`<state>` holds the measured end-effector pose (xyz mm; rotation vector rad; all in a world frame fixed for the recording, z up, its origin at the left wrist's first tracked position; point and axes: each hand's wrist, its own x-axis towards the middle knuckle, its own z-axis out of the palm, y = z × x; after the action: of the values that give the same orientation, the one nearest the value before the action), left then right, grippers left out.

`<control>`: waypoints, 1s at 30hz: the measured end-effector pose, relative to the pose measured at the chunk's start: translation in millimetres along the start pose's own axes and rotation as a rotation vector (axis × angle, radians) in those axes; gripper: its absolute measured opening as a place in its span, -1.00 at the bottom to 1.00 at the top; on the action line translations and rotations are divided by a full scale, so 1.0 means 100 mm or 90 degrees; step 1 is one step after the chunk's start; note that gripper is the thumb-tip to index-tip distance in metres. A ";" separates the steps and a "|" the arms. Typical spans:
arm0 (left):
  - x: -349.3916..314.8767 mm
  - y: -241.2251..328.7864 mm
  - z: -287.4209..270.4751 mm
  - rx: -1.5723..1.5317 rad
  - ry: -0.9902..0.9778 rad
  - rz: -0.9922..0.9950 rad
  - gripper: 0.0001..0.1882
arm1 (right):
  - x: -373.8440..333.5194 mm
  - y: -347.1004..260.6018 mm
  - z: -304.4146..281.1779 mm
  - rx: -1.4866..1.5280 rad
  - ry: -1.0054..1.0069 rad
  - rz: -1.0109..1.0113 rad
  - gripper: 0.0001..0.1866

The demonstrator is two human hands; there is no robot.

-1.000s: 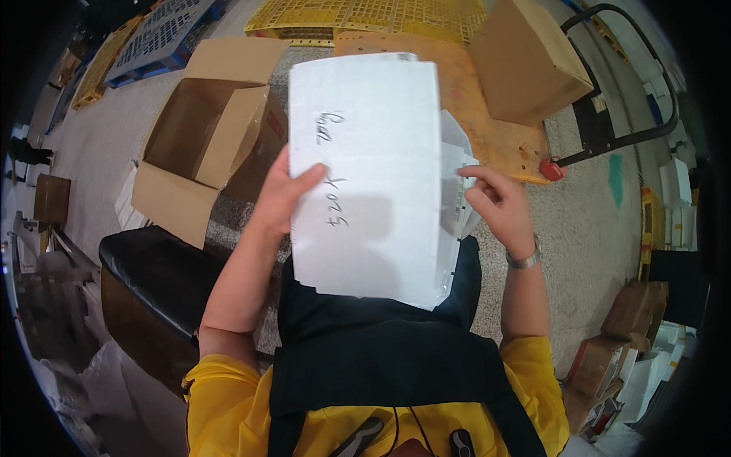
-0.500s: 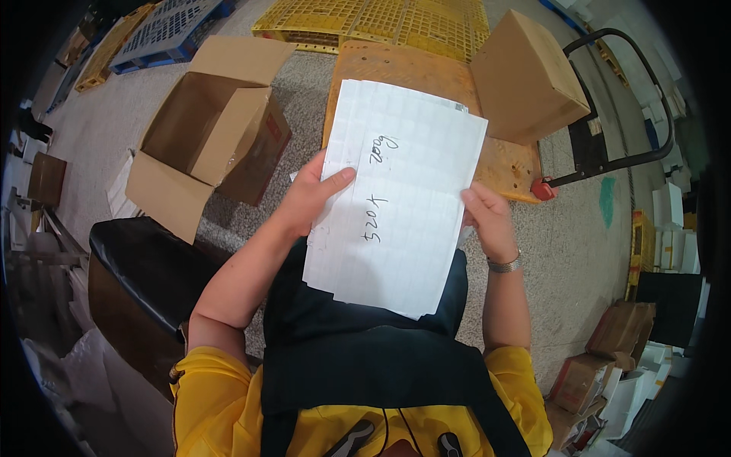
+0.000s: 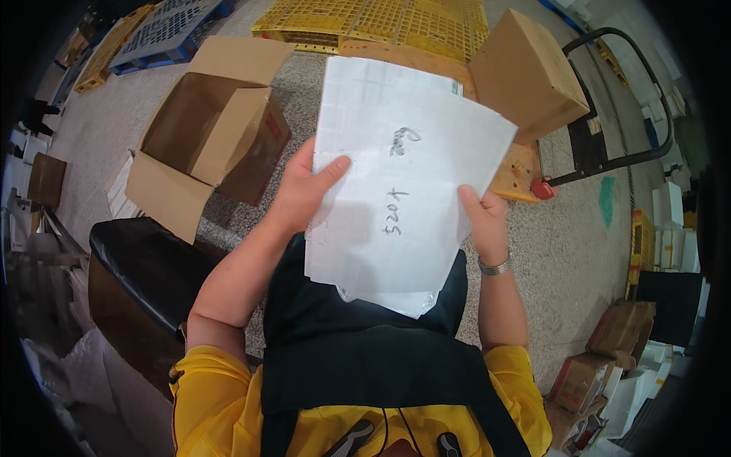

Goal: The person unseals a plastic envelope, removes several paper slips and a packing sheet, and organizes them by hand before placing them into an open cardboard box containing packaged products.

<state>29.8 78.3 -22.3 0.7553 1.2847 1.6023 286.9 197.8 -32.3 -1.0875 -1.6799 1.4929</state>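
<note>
White paper sheets [image 3: 373, 251] hang above the lap [image 3: 358, 324]; I have the left hand [image 3: 304, 190] pinching their left edge, the right hand [image 3: 488, 221] their right; a light grip should avoid creases.

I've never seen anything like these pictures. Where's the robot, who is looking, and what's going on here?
There is no robot: these are a person's own bare hands. The view comes from a camera worn on that person's head, looking down, so left in the picture is the person's left. Its very wide lens bends straight edges near the rim.

The left hand and the right hand hold white sheets with dark handwriting, each thumb on top. The right wrist wears a metal band.

An open cardboard box stands on the speckled floor to the left. Beyond the sheets, an orange platform carries another brown box, with a yellow pallet farther off.
</note>
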 end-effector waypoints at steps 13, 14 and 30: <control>0.43 0.28 -0.61 0.019 0.285 0.096 -0.66 | -0.22 -0.03 -0.41 -0.026 0.004 -0.455 -0.79; 0.51 0.28 -0.79 0.013 0.305 0.134 -0.67 | -0.28 0.00 -0.39 -0.200 -0.068 -0.403 -0.79; 0.27 0.23 -0.18 -0.087 0.071 0.028 -0.64 | 0.13 -0.32 -0.11 0.023 -0.282 0.000 -0.58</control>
<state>-2.8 95.3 -7.2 0.6216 1.2300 1.7699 285.2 214.4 0.2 -0.7720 -1.9309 1.8552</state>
